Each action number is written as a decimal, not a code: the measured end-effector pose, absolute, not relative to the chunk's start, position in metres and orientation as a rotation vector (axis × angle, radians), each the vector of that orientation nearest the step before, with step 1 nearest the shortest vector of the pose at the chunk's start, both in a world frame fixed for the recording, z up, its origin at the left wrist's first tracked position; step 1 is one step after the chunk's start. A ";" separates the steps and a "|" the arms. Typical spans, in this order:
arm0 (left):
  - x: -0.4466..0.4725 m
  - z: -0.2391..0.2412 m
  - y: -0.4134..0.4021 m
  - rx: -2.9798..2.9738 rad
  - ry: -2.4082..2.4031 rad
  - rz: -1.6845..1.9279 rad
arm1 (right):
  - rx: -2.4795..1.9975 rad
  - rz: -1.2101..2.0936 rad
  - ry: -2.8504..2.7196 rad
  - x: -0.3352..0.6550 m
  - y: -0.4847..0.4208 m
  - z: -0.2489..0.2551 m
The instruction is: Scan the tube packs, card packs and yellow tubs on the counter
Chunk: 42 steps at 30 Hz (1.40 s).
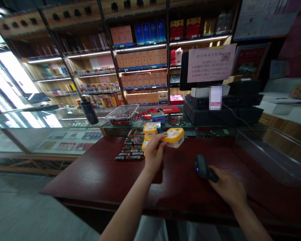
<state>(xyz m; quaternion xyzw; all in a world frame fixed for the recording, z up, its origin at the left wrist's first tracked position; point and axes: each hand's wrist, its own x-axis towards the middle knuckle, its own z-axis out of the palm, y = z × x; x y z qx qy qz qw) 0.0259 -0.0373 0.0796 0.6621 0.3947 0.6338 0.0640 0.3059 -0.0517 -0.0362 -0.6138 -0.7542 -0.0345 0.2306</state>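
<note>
The right hand (229, 187), well apart from the left, is wrapped around a scanner (201, 166) at its ten o'clock. The left hand (155, 154) pinches a yellow-lidded tub (175, 136) at its two o'clock. Beyond, more tubs (149, 130) sit at its twelve, slim packets (131, 148) at nine; farther, a monitor (184, 72) at one.

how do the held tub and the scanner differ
The tub is boxy with a yellow lid; the scanner is dark, with a handle. The tub is in the left hand, the scanner in the right hand. The scanner shows a blue light; the tub shows none. Both are held.
</note>
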 end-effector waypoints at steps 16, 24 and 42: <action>0.058 -0.035 0.038 1.190 0.959 1.705 | -1.472 0.761 -1.641 0.298 -0.055 0.002; 0.059 -0.037 0.040 1.189 1.015 1.735 | -1.340 1.293 -1.255 0.289 -0.076 0.024; 0.057 -0.042 0.044 1.286 1.087 1.736 | -1.714 -0.166 -2.046 0.302 -0.056 -0.002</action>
